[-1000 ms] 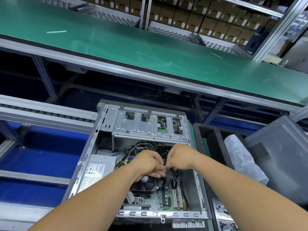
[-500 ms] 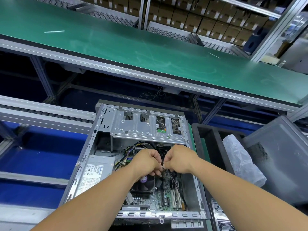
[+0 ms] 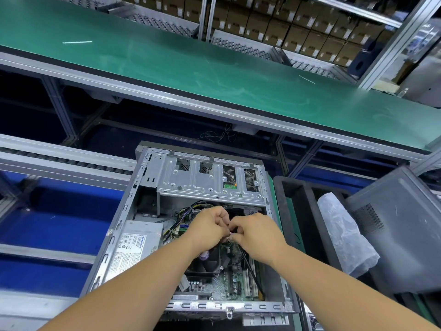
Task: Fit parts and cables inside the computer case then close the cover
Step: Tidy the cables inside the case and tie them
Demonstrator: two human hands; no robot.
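Grey steel computer case (image 3: 124, 212), cover off, lying open at lower centre of the frame.
Drive cage (image 3: 210, 179): bare metal, across the far end of the case.
Power supply (image 3: 137, 244): silver box with a white label, along the left wall inside the case.
Motherboard (image 3: 229, 286): green, on the case floor; black CPU fan (image 3: 205, 265) left of centre, partly under the left forearm.
Cable bundle (image 3: 191, 209): black with some yellow strands, looping below the drive cage toward the hands.
Left hand (image 3: 210, 229): above the middle of the case, fingers curled, pinching a small white item (image 3: 231, 233) too small to identify.
Right hand (image 3: 256, 232): touching the left at the fingertips, fingers curled onto the same white item; a black cable (image 3: 249, 267) runs from beneath it over the board.
Side panel (image 3: 401, 225): dark grey with a vent grille, propped at right of the frame.
Clear plastic bag (image 3: 343, 235): crumpled in a black foam tray (image 3: 286, 209) between case and panel.
Green conveyor belt (image 3: 214, 68): runs diagonally across the upper frame; brown cartons (image 3: 274, 25) shelved beyond it.
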